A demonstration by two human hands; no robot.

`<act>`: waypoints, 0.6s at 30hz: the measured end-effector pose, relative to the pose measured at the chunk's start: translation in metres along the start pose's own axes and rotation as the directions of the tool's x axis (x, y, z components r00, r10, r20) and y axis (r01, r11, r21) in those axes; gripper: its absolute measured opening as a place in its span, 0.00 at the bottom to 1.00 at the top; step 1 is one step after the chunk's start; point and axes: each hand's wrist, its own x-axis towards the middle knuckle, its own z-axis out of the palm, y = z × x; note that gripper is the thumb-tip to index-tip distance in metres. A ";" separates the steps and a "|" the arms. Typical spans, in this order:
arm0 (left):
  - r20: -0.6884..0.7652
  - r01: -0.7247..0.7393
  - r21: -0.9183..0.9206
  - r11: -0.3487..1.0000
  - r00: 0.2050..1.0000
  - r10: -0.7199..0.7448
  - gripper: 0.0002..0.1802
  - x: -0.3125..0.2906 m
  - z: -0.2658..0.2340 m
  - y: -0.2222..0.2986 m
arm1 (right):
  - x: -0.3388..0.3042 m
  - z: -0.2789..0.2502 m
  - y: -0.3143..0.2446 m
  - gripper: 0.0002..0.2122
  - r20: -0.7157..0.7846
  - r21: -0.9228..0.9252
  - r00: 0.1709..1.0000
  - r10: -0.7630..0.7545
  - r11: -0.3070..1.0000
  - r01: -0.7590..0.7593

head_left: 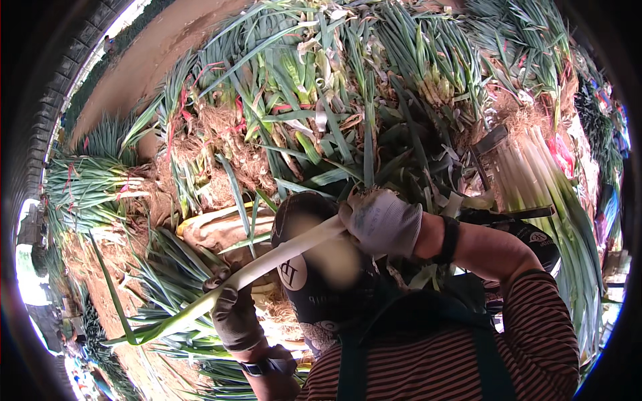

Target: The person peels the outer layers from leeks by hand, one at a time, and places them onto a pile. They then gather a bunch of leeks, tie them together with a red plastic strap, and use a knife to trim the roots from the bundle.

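- Where the left edge of the view is taken first, tied bundles of leeks (pixel 87 180) are seen lying on the ground, green tops fanned outward and roots clotted with soil.
- Just right of these, a heap of roots and dirt (pixel 214 147) is noted among loose leaves bound with red string.
- A single leek (pixel 267 264) is held slantwise across the middle of the view, its green leaves low at the left and its white shaft rising to the right.
- The left hand (pixel 234 311), in a dark soiled glove, is closed round the leek where white passes into green; the fingers are clenched upon it. A watch is worn at that wrist.
- The leek is seen to pass in front of a dark patterned cap (pixel 304 267) at centre frame.
- The right hand (pixel 382 222), in a pale grey glove, is gripped round the white root end of the same leek, fingers curled tight. A dark band is worn at that wrist, and a striped sleeve (pixel 535 334) follows below.
- Behind both hands, a large pile of untrimmed leeks (pixel 354 87) is spread across the upper part of the view.
- At the right, a stack of cleaned white leeks (pixel 535 180) is laid lengthwise, well apart from the held one.
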 end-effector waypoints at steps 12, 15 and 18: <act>0.127 -0.101 0.058 0.993 0.987 0.093 0.21 0.008 0.001 0.003 | 0.004 -0.005 0.013 0.10 0.107 0.226 0.993 0.041 0.972 -0.065; 0.173 -0.075 0.039 0.996 0.983 0.067 0.27 0.014 -0.006 0.005 | 0.008 0.001 0.019 0.09 0.112 0.269 0.994 0.012 0.962 -0.042; 0.230 -0.076 0.012 0.997 0.971 0.071 0.27 0.016 -0.006 0.005 | 0.011 0.013 0.031 0.07 0.053 0.414 0.998 0.019 0.909 -0.039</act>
